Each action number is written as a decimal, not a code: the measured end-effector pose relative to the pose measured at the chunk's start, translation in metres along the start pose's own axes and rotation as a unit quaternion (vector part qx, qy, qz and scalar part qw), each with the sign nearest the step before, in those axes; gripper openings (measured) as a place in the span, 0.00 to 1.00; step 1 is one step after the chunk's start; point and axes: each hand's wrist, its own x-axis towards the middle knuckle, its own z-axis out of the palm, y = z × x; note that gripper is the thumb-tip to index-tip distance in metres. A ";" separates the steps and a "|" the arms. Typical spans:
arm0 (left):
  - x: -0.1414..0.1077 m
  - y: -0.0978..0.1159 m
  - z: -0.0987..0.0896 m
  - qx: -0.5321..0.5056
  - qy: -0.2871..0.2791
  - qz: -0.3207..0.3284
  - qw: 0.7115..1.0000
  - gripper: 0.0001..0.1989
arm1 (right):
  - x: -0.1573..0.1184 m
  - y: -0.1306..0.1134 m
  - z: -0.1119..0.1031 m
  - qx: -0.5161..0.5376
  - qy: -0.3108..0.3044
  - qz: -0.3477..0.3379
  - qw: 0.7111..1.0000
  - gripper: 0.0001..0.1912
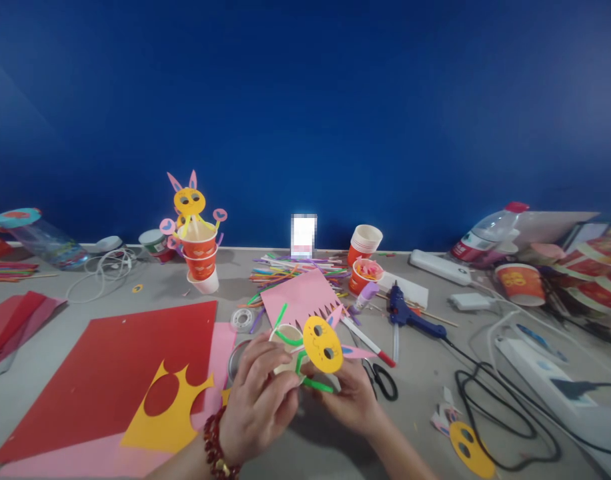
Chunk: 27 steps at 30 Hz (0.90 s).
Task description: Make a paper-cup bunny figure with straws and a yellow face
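Note:
A paper cup (284,365) lies tilted between my two hands, its pale inside showing. Green pipe cleaners (318,385) bend out of it on both sides. At its right is a yellow round paper rabbit face (323,345) with drawn features and pink ears; whether it is fixed to the cup I cannot tell. The fingers of my left hand (263,393) are curled around the cup's near side, and a red bead bracelet circles that wrist. My right hand (353,400) grips the cup from the right, below the face, its fingertips partly hidden.
A finished-looking rabbit of stacked cups (201,267) stands at the back left. Red paper (135,347) and a yellow cut-out sheet (160,420) lie left. Rightward are a blue glue gun (410,317), black scissors (385,381), another rabbit face (470,450) and looping cables (485,400).

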 end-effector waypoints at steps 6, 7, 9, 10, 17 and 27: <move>-0.001 0.000 0.001 -0.001 -0.003 0.008 1.000 0.13 | 0.002 -0.003 0.001 -0.002 0.009 -0.016 1.000 0.05; -0.002 0.000 0.001 -0.001 -0.005 0.008 1.000 0.13 | 0.002 -0.003 0.001 -0.002 0.009 -0.020 1.000 0.05; -0.002 0.000 0.002 -0.001 -0.002 0.005 1.000 0.13 | 0.003 -0.005 0.000 -0.003 0.011 -0.028 1.000 0.05; -0.002 0.001 0.002 -0.002 0.001 0.004 1.000 0.13 | 0.004 -0.005 0.000 -0.003 0.013 -0.033 0.999 0.04; -0.002 0.002 0.003 0.007 0.008 0.001 1.000 0.16 | 0.006 -0.006 0.000 -0.007 0.012 -0.044 0.999 0.04; 0.000 0.004 0.001 0.014 0.013 0.015 1.000 0.16 | 0.006 -0.009 0.000 -0.018 0.015 -0.036 0.999 0.03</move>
